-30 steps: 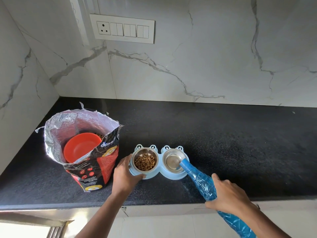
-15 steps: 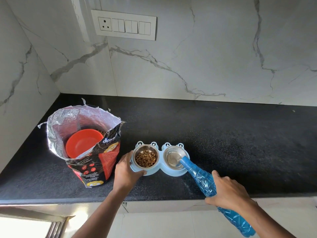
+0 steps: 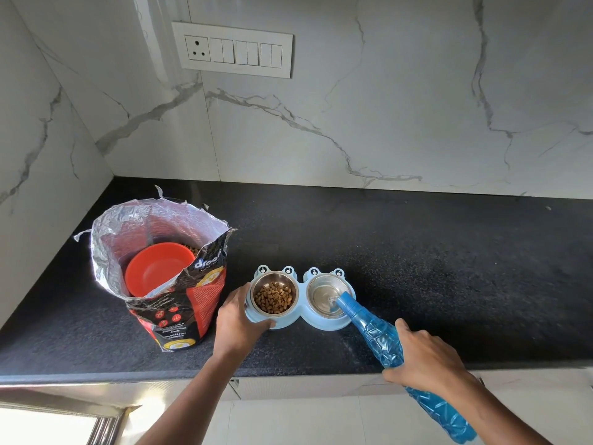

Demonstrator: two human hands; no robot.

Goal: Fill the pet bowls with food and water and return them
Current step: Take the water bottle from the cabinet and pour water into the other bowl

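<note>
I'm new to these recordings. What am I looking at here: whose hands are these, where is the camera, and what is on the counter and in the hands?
There is no machine: a person works with bare hands, and the single camera sits on their head, looking down. On the black counter stands a light blue double pet feeder with two metal bowls. The left bowl holds dry pet food; the right bowl is getting water. The left hand steadies the feeder's edge. The right hand grips a blue bottle, tilted with its mouth over the right bowl. To the left stands an open food bag with an orange bowl inside.
</note>
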